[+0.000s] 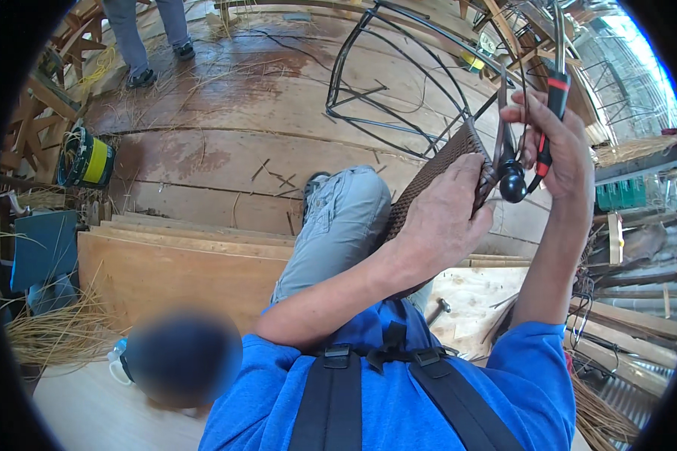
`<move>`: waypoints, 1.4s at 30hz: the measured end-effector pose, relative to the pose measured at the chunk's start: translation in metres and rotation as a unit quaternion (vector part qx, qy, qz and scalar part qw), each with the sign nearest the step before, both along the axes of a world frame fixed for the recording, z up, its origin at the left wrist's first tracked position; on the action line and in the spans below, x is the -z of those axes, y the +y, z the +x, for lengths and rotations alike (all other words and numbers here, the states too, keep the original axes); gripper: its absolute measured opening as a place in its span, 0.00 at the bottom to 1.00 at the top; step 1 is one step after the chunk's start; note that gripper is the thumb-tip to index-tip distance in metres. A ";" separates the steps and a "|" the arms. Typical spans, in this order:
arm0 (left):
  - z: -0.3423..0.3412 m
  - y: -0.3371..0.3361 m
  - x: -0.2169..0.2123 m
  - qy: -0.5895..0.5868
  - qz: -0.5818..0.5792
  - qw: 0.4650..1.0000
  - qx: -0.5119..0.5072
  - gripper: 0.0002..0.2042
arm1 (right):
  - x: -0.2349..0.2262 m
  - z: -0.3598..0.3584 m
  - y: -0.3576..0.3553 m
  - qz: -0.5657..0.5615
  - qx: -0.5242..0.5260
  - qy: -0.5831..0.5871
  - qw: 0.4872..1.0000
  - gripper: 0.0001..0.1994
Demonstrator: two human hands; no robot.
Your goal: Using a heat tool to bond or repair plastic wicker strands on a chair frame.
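Observation:
A dark brown woven panel (436, 173) leans across my lap, joined to a black metal frame (338, 75) that reaches away over the floor. My left hand (447, 203) is closed over the panel's upper edge, thumb near its rim. My right hand (553, 143) is raised just right of that edge. It grips a tool with red and black handles (558, 94) and a bright metal shaft pointing up. Beside these fingers are a flat brown strip (502, 113) and a dark rod ending in a round black knob (513, 188); I cannot tell how the fingers hold these.
A hammer (442, 307) lies on a pale board by my right side. Wooden boards (180, 263) stand at the left, near a bucket with a yellow band (94, 161). A person's legs (149, 34) are at the far left. A dark blurred round shape (184, 357) is close by.

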State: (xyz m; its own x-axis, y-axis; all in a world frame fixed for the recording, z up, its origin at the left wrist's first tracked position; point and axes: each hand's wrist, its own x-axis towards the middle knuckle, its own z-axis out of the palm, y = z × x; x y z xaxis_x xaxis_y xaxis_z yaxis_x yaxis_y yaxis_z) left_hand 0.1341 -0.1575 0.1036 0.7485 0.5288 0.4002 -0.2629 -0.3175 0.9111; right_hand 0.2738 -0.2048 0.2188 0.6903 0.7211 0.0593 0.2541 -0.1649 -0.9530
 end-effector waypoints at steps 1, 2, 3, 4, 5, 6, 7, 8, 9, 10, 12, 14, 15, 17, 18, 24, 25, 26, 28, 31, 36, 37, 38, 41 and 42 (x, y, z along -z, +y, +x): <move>0.002 -0.003 -0.001 -0.005 0.029 1.000 -0.007 0.23 | -0.007 -0.003 0.002 -0.050 0.023 -0.069 0.996 0.13; 0.004 -0.004 -0.004 -0.002 0.040 0.999 -0.016 0.21 | -0.009 0.003 0.005 -0.071 -0.003 -0.087 0.994 0.13; 0.005 -0.004 -0.009 0.017 0.033 0.999 -0.011 0.20 | -0.010 0.003 0.009 -0.100 -0.018 -0.112 0.989 0.13; 0.004 -0.005 -0.012 0.036 0.029 0.999 -0.004 0.20 | -0.010 0.003 0.012 -0.128 -0.031 -0.136 0.982 0.14; 0.006 -0.008 -0.010 0.007 0.037 0.999 -0.025 0.17 | -0.006 0.012 0.013 -0.152 -0.053 -0.157 0.974 0.13; 0.010 -0.008 -0.008 0.009 0.042 0.999 -0.020 0.17 | -0.002 0.019 0.011 -0.137 -0.076 -0.160 0.975 0.13; 0.012 -0.008 -0.008 0.012 0.050 0.999 -0.017 0.16 | 0.001 0.019 0.009 -0.118 -0.098 -0.163 0.975 0.13; 0.013 -0.012 -0.014 0.014 0.043 0.999 -0.027 0.14 | -0.001 0.018 0.006 -0.123 -0.107 -0.184 0.969 0.09; 0.013 -0.012 -0.014 0.042 0.059 0.997 -0.038 0.12 | -0.001 0.013 0.008 -0.112 -0.094 -0.190 0.971 0.08; 0.012 -0.011 -0.014 0.067 0.078 0.994 -0.045 0.11 | 0.000 0.013 0.005 -0.100 -0.077 -0.197 0.972 0.08; 0.007 -0.005 -0.008 0.080 0.089 0.991 -0.057 0.09 | -0.013 -0.011 0.003 -0.022 0.037 -0.141 0.989 0.07; -0.002 0.001 -0.012 0.110 0.067 0.989 -0.070 0.09 | 0.006 0.003 -0.008 0.133 0.163 -0.208 0.955 0.10; -0.010 0.009 -0.011 0.119 0.057 0.988 -0.080 0.09 | 0.012 0.005 -0.018 0.193 0.176 -0.185 0.947 0.10; -0.018 0.015 -0.021 0.090 0.060 0.990 -0.085 0.08 | 0.083 0.096 -0.070 0.268 0.154 -0.173 0.935 0.13; -0.027 0.025 -0.013 0.065 0.003 0.995 -0.077 0.08 | 0.081 0.082 -0.075 0.212 0.169 -0.119 0.955 0.14; -0.077 0.083 0.012 0.018 -0.195 0.978 -0.078 0.11 | 0.152 0.040 -0.113 0.022 0.156 0.000 0.988 0.14; -0.080 0.084 0.009 0.004 -0.228 0.971 -0.078 0.11 | 0.166 0.032 -0.111 0.003 0.141 0.017 0.990 0.14; -0.084 0.080 0.007 0.002 -0.240 0.965 -0.104 0.12 | 0.185 0.028 -0.110 -0.025 0.121 -0.013 0.992 0.14; -0.098 0.093 0.016 -0.005 -0.246 0.964 -0.106 0.13 | 0.202 0.012 -0.099 -0.008 0.081 -0.080 0.993 0.14; -0.108 0.105 0.019 -0.017 -0.279 0.956 -0.093 0.14 | 0.206 0.000 -0.093 -0.064 0.027 -0.108 0.992 0.15; -0.108 0.105 0.005 0.079 -0.217 0.967 -0.111 0.14 | 0.195 -0.011 -0.074 -0.018 -0.011 -0.140 0.990 0.16; -0.113 0.110 0.011 0.081 -0.221 0.966 -0.109 0.14 | 0.191 -0.014 -0.071 -0.025 -0.026 -0.149 0.988 0.16; -0.122 0.119 0.019 0.110 -0.196 0.967 -0.118 0.13 | 0.189 -0.018 -0.069 -0.014 -0.032 -0.143 0.989 0.17; -0.131 0.123 0.020 0.156 -0.159 0.965 -0.140 0.11 | 0.178 -0.029 -0.061 -0.041 -0.064 -0.174 0.982 0.17; -0.130 0.124 0.023 0.158 -0.149 0.964 -0.151 0.11 | 0.180 -0.031 -0.058 -0.033 -0.063 -0.169 0.983 0.16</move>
